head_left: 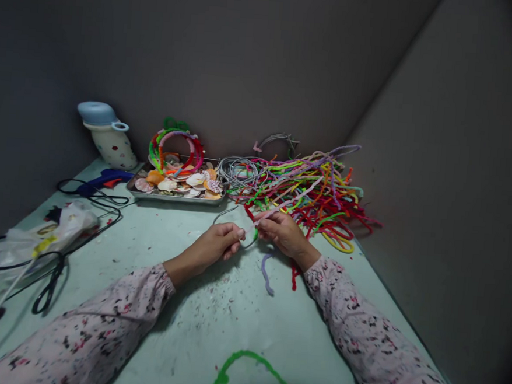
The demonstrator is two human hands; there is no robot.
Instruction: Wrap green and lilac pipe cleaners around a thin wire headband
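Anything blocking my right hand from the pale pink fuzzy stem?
Nothing visible: the right hand already pinches the pale pink fuzzy stem near its lower end, where the left hand also seems to hold it. A green fuzzy piece shows just below, between the hands, not covering the stem.

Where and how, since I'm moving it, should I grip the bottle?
Probably the rounded body of the bottle, below its blue lid, coming from the front, above the blue item: the wall stands behind the bottle, the metal tray beside it.
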